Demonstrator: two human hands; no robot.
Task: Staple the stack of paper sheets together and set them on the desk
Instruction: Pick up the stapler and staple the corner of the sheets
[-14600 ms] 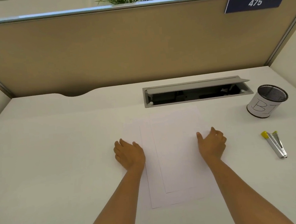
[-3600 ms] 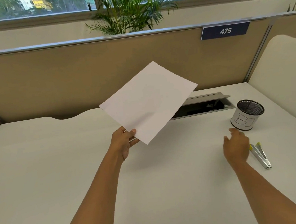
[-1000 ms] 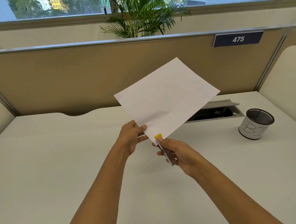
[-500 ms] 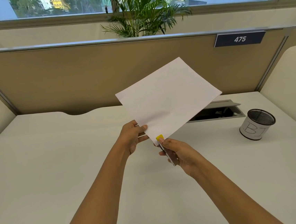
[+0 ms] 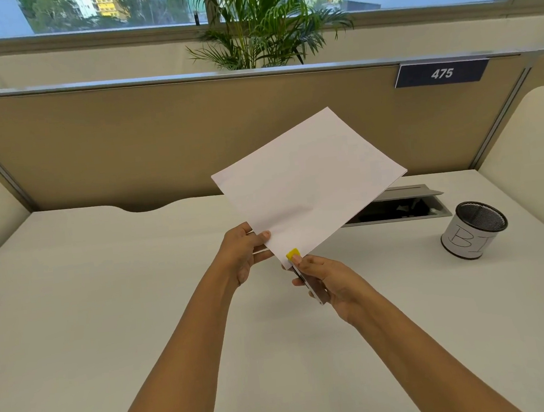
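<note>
Here the left hand (image 5: 244, 256) pinches the paper stack (image 5: 308, 185); the right hand (image 5: 329, 278) grips the stapler (image 5: 294, 257) on its corner.

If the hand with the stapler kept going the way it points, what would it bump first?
Probably the paper stack: the right hand aims its stapler at that stack's near corner.

An office cubicle beside a window.
A white desk (image 5: 76, 324) is boxed in by a tan fabric partition (image 5: 157, 133) with a metal top rail and by pale side panels (image 5: 531, 147). A dark plate (image 5: 441, 73) on the partition reads 475. The desk has a built-in cable hatch (image 5: 409, 191) with its flap raised, and a mesh pen cup (image 5: 472, 234). Behind are a palm (image 5: 263, 24) and a window (image 5: 111, 5) facing city buildings.
</note>
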